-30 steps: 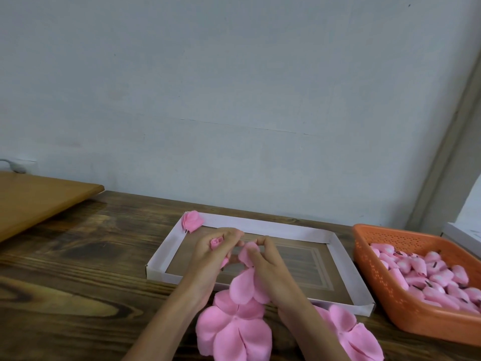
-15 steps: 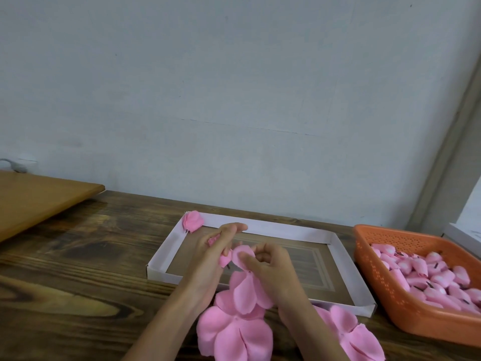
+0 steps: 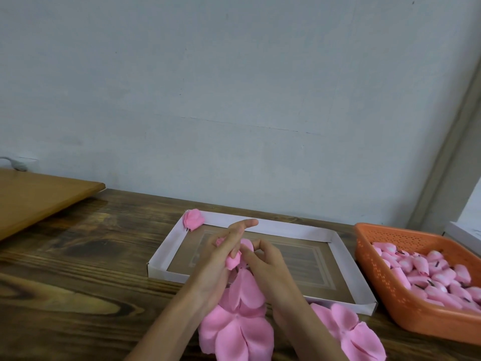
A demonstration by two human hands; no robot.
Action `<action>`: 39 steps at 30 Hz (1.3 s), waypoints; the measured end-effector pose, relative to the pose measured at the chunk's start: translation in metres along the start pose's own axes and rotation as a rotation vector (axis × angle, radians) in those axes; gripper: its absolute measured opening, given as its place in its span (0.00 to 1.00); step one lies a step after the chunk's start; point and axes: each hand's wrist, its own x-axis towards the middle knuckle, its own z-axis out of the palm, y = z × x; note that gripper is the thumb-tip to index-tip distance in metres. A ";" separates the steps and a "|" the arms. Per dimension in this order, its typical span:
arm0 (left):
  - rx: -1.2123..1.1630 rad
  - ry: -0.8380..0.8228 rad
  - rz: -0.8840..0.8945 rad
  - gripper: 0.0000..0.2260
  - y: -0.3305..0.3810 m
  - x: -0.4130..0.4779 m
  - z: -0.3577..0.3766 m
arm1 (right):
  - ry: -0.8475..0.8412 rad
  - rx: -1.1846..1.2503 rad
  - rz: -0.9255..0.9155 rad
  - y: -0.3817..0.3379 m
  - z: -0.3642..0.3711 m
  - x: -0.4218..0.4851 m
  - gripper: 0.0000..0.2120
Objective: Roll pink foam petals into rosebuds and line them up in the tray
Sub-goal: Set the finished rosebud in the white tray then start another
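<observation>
Held a part-rolled rosebud (image 3: 232, 261) just above the near half of the white tray (image 3: 286, 227), with its unrolled petals (image 3: 244, 289) trailing down toward the table edge. Pinched the coiled end in the left hand (image 3: 216, 269), with forefinger stretched straight and the other fingers curled in. Closed thumb and forefinger of the right hand (image 3: 270, 272) on the uppermost of those petals, with the other fingers loosely tucked. Judged to be mid-roll. Best done, by the look of it, by pinching the coil's base tight and wrapping each petal snug and level, given soft foam's likely spring-back on any slackening; worth lifting the trailing petals clear of the tray wall too. Counted: one finished rosebud (image 3: 193, 220) in the tray's far left corner; one in the making; two flat petal clusters (image 3: 234, 334), one beneath the wrists and a second cluster (image 3: 348, 332) just right of it, both on the dark wooden table (image 3: 78, 282) in front of the tray. Counted also one orange basket (image 3: 390, 295) beside the tray's right end, heaped with small pink pieces (image 3: 429, 272) too many to tally, and one lighter board (image 3: 39, 194) at far left.
</observation>
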 end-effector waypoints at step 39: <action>-0.028 0.160 0.074 0.15 -0.007 0.003 -0.003 | 0.014 -0.041 -0.298 -0.002 0.013 -0.004 0.11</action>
